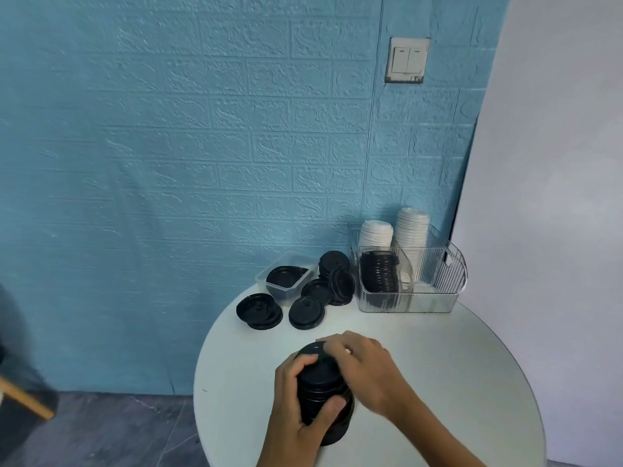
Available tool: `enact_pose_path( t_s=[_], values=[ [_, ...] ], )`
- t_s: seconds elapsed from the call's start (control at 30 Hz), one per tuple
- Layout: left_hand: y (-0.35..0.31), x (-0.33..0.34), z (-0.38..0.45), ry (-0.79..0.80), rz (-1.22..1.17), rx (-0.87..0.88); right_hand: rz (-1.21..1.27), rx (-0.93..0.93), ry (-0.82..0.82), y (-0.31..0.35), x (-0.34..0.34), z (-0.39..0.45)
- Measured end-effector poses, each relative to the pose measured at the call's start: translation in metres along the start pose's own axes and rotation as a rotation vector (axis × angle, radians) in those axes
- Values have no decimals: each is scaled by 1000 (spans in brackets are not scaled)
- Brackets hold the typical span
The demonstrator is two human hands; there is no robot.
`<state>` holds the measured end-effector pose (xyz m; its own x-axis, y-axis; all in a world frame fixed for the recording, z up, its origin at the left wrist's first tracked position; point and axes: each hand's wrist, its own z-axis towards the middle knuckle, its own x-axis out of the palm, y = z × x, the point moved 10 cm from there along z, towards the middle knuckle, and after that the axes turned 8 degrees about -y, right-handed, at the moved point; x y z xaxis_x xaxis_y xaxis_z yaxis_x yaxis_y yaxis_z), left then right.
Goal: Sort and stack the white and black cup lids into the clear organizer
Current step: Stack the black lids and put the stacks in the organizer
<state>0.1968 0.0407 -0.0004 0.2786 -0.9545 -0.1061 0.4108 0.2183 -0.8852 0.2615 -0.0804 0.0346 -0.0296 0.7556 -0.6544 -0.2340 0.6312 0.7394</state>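
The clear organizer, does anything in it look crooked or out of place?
Yes. The black lid stack in the clear organizer leans sideways instead of standing straight like the two white lid stacks behind it. Nothing looks spilled or broken.

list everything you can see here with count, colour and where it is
table: one, white, round, foreground
organizer: one, clear, table's far right
white lid stacks: two, back of organizer
black lid stack in organizer: one, front left compartment
loose black lids: several, left of organizer
tub: one, clear, black lid inside
held lid stack: one, black, between both hands
light switch: one, white, blue wall
left hand: grips stack
right hand: on stack's top
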Motion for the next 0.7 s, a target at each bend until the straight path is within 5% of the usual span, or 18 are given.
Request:
enact_pose_path(
  t_s=[0.13,0.3,0.47,0.7],
  values=[
    [2,-1,0,-9,10,5,310,170,92,-24,4,46],
    [9,0,0,-2,35,-19,-145,-134,-39,-19,25,115],
    [3,-1,3,-5,51,21,-511,-236,-57,-26,58,145],
    [2,-2,4,-4,36,35,-414,-233,-187,-19,41,137]
  ],
)
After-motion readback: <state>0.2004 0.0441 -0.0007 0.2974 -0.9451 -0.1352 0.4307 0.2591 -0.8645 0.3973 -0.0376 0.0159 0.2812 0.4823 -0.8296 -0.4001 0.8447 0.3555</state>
